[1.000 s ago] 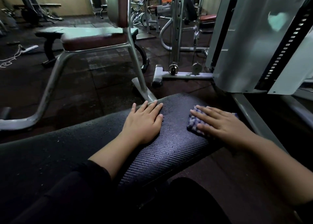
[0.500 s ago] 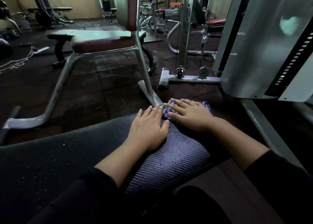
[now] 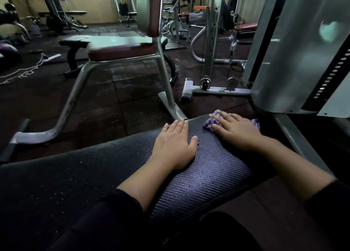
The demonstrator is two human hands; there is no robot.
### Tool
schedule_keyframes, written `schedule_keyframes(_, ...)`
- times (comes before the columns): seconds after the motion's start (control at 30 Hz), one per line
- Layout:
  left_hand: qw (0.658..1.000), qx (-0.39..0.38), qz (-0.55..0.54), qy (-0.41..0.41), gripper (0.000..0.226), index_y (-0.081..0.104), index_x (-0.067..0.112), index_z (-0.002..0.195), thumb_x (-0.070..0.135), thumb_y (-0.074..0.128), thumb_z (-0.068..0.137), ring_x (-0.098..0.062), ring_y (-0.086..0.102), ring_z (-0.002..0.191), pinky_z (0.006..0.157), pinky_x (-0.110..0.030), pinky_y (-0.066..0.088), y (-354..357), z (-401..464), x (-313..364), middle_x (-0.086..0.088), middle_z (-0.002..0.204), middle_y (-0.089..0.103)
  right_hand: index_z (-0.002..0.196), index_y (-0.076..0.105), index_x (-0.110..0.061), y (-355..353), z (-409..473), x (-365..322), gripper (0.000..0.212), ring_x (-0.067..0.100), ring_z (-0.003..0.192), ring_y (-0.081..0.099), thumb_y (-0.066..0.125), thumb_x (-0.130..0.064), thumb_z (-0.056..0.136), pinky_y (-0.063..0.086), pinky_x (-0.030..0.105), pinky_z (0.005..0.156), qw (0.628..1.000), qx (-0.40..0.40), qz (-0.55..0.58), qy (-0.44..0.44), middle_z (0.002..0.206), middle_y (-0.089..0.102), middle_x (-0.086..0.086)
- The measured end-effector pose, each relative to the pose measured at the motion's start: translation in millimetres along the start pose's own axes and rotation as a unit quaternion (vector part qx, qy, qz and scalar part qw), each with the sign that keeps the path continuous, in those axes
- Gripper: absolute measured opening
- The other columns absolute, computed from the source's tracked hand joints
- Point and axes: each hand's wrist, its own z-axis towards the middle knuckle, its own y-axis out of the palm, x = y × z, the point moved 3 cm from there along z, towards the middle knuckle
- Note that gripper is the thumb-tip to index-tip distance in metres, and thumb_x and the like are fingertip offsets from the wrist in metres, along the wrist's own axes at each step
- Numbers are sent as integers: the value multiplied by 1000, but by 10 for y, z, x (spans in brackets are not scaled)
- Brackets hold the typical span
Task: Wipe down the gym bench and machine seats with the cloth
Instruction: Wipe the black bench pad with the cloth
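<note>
The right hand (image 3: 237, 132) presses flat on the cloth (image 3: 211, 123), fingers straight, so the grip is wide and only pushes it. The left hand (image 3: 176, 141) rests flat beside it on the table (image 3: 208, 176), holding nothing. The cloth lies under the right palm near the far end of the pad. It looks soft and light, likely to bunch up; pressing at its middle seems best.

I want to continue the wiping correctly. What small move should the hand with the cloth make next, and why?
Probably slide the right hand, pressing the checked cloth flat at the pad's far corner, back toward the body along the bench pad. Droplets and specks show on the nearer surface, and the left hand lies flat beside it, steadying the pad.
</note>
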Motion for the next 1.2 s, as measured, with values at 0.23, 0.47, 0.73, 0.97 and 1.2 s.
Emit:
schedule_keyframes(0.23,1000,2,2,4,66,9,11,155,46,23,101,-13,3,149,121,-33,-2,2,10,-10,-3,163,8,148,24,-43,-30,335,-376,52,15,144,18,22,-58,98,15,39,115,998,-10,2,-57,158,19,-16)
schedule_keyframes(0.47,1000,-8,-4,7,65,6,11,155,46,20,102,-12,1,149,120,-32,-4,-12,-6,-18,-2,163,5,148,27,-37,-49,398,161,54,22,142,25,25,-58,98,19,39,113,996,-21,79,43,157,21,-13)
schedule_keyframes(0.73,1000,-7,0,8,65,7,10,155,45,21,102,-13,2,149,120,-32,-4,0,9,-19,-4,163,6,148,17,-47,4,46,-373,52,18,146,12,21,-58,98,9,38,116,1000,7,-4,-18,160,7,-14)
schedule_keyframes(0.97,1000,-25,-7,9,66,6,10,155,47,19,102,-12,0,149,120,-31,-5,-1,8,-30,-2,163,4,146,34,-36,-74,557,-4,57,26,140,28,21,-62,97,20,44,112,995,-27,79,61,155,28,-6)
schedule_keyframes(1.2,999,-34,1,8,65,5,10,155,46,19,102,-14,0,149,120,-32,-5,-3,26,-20,-3,163,3,149,23,-38,19,18,150,56,24,142,25,23,-58,97,19,39,115,994,31,48,88,160,16,-9)
